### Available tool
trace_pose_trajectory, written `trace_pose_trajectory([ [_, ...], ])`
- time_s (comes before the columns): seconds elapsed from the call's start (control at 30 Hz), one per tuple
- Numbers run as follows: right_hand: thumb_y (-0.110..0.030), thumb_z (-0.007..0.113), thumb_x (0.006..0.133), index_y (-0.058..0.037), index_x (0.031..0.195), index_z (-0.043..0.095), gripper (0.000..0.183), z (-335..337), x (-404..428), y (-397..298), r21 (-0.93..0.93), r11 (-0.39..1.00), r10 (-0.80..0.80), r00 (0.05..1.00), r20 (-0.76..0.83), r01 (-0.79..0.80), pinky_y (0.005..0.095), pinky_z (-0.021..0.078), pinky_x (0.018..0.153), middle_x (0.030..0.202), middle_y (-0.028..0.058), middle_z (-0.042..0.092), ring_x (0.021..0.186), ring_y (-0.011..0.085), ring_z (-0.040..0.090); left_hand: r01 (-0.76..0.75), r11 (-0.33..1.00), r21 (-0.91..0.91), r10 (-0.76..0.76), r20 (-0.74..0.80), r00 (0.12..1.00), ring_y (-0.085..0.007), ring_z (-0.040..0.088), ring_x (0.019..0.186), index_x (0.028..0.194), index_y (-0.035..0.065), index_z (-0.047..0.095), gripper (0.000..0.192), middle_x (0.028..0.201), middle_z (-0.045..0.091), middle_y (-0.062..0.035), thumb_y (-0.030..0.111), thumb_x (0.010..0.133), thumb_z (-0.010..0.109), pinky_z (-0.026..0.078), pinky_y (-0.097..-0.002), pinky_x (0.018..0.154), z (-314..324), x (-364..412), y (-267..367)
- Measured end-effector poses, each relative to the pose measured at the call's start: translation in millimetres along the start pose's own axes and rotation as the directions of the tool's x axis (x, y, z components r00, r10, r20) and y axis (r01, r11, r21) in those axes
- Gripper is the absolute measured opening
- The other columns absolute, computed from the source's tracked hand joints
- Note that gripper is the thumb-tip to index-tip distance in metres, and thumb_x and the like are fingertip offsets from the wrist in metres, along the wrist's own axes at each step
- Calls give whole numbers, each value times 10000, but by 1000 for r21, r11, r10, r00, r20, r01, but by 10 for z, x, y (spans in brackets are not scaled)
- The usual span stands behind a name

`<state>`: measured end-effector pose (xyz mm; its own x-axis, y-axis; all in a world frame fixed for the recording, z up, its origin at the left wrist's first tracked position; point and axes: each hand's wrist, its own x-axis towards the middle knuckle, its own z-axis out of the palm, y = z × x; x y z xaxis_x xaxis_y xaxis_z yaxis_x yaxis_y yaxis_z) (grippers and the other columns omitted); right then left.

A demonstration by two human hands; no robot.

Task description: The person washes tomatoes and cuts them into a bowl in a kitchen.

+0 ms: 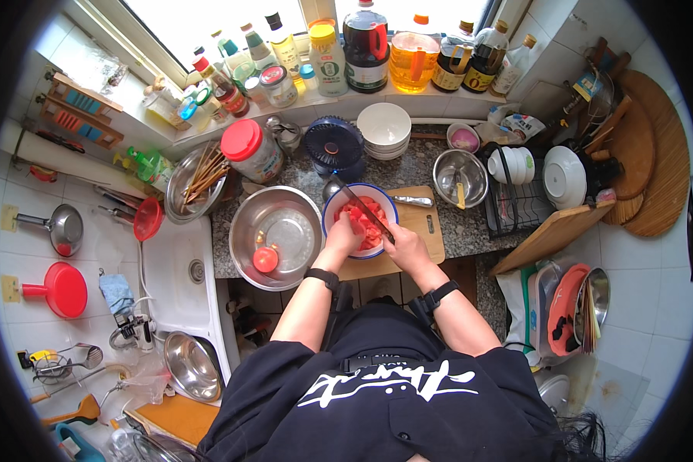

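A white enamel bowl with a blue rim (394, 203) holds many cut tomato chunks (372, 235). Over it, my right hand (409, 249) grips a knife (365, 211), its dark blade slanting up and left across the bowl. My left hand (344, 237) is at the bowl's left side, its fingers around a piece of tomato (357, 226) beside the blade. The bowl rests on a wooden cutting board (424, 231). Left of it, a wide steel basin (248, 231) contains one whole tomato (265, 259).
Behind the bowl are a dark blue fan (333, 141) and stacked white bowls (384, 126). A metal-handled utensil (413, 201) lies on the board. To the right stand a small steel bowl (447, 179) and a dish rack (499, 222). A white sink (176, 289) lies left.
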<state>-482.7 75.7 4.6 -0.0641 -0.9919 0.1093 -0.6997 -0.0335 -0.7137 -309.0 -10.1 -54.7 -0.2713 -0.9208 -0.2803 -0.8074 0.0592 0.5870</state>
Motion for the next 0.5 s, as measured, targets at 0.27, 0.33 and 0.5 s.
trace_pose_trajectory([
  [0.27,-158,626,877,-90,920,562,102,-35,-31,-56,1,994,-107,994,-22,107,487,517,622,807,155,651,736,390,639,377,33,-926,-140,369,919,-237,697,887,1078,56,594,192,995,677,-101,75,889,563,593,-382,787,-286,13,178],
  [0.33,-150,628,872,-88,895,550,102,-59,-42,-59,-6,990,-141,990,-15,141,485,518,617,794,150,645,728,387,637,348,-18,-937,-115,348,930,-219,690,850,1015,62,610,131,945,676,-80,80,895,561,586,-372,779,-302,-19,201],
  [0.5,-143,620,869,-86,874,541,97,-60,-47,-42,-54,985,-163,987,4,163,485,522,614,790,149,645,725,382,640,340,-55,-939,-66,344,937,-173,650,761,923,81,625,71,830,660,-34,91,904,557,546,-326,689,-316,-110,221],
])
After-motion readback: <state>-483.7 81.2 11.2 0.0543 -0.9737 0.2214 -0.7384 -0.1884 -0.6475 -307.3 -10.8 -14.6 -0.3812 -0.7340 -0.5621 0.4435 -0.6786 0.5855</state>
